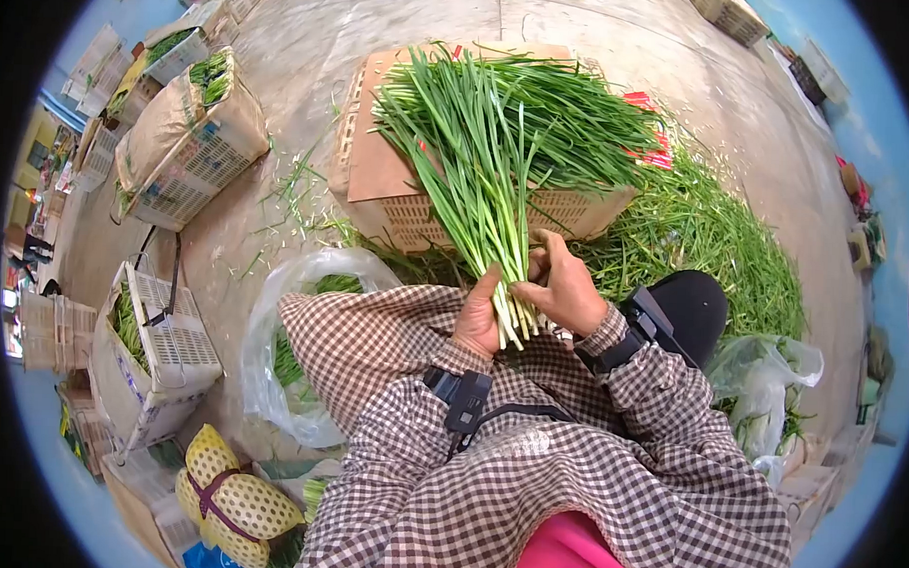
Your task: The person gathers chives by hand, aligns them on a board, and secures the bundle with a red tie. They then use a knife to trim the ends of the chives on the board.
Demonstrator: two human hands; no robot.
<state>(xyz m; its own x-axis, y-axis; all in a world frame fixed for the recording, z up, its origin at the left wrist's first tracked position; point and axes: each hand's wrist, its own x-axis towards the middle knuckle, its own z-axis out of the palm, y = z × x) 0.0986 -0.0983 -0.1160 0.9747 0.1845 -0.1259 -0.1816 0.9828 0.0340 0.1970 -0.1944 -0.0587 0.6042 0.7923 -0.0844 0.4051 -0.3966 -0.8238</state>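
A bunch of garlic chives (487,210) slants over the front edge of an upturned crate (572,210), its pale cut ends pointing toward me. My left hand (479,320) is closed around the lower stalks from the left. On the right side of the same stalks, my right hand (572,291) has its thumb and bent fingers pinched at the stems near the base. More garlic chives (590,124) lie in a heap on the cardboard sheet (377,166) that covers the crate. Red tags (652,146) show at the heap's right edge.
Loose trimmed leaves (721,248) cover the floor at the right. Clear plastic bags (267,348) with greens stand at both sides of my knees. Crates of greens (194,140) and a white crate (157,354) stand at the left, near a dotted yellow cushion (232,502).
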